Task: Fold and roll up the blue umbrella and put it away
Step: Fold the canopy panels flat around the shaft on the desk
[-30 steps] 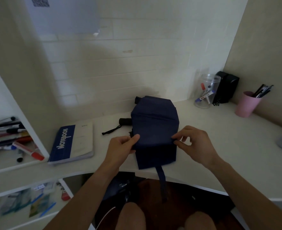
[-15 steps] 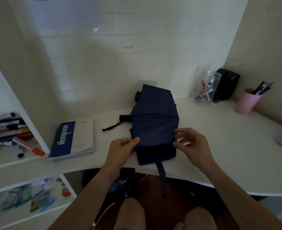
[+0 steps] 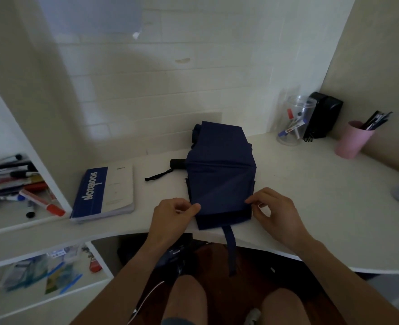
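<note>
The left hand (image 3: 174,213) is pinching the near left corner of a canopy panel of the blue umbrella (image 3: 220,174), and the right hand (image 3: 274,211) is pinching the near right corner. The umbrella is lying on the counter (image 3: 311,195) at its near edge, with the black handle (image 3: 177,164) at the far left and the closing strap (image 3: 230,249) hanging over the edge. This seems the folding step; next, the panel needs laying flat, then rolling toward the strap.
</note>
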A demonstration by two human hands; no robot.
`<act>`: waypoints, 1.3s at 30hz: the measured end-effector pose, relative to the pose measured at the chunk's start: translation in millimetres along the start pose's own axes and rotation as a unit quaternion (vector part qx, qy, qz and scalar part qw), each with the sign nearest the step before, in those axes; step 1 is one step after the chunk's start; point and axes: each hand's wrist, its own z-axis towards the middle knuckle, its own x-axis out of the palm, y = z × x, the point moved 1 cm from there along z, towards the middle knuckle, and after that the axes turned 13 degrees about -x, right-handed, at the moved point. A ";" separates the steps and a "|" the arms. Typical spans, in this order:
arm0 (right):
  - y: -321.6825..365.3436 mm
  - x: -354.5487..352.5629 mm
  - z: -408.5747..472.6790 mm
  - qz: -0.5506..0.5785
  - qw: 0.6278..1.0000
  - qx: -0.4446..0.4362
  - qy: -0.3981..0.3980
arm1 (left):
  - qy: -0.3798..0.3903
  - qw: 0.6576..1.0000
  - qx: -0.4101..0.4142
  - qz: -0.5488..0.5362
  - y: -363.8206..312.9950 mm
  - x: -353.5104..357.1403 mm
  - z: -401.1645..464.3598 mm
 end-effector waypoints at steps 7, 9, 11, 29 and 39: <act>4.2 -4.1 -4.1 -0.063 0.996 -0.034 0.055 | -0.052 0.990 0.034 0.129 7.3 2.2 -0.8; 3.9 -2.9 -3.7 -0.065 0.996 -0.038 0.047 | -0.049 0.989 0.023 0.136 6.9 2.6 -1.2; 3.2 -2.6 -3.6 -0.072 0.996 -0.047 0.037 | -0.050 0.988 0.021 0.147 6.6 3.7 -2.2; 0.8 -3.6 -1.5 -0.068 0.993 -0.053 0.077 | -0.060 0.974 0.056 0.209 12.2 6.1 -3.1; -2.5 -4.5 2.8 -0.084 0.977 -0.140 0.138 | -0.031 0.855 0.411 0.316 -27.9 26.8 21.7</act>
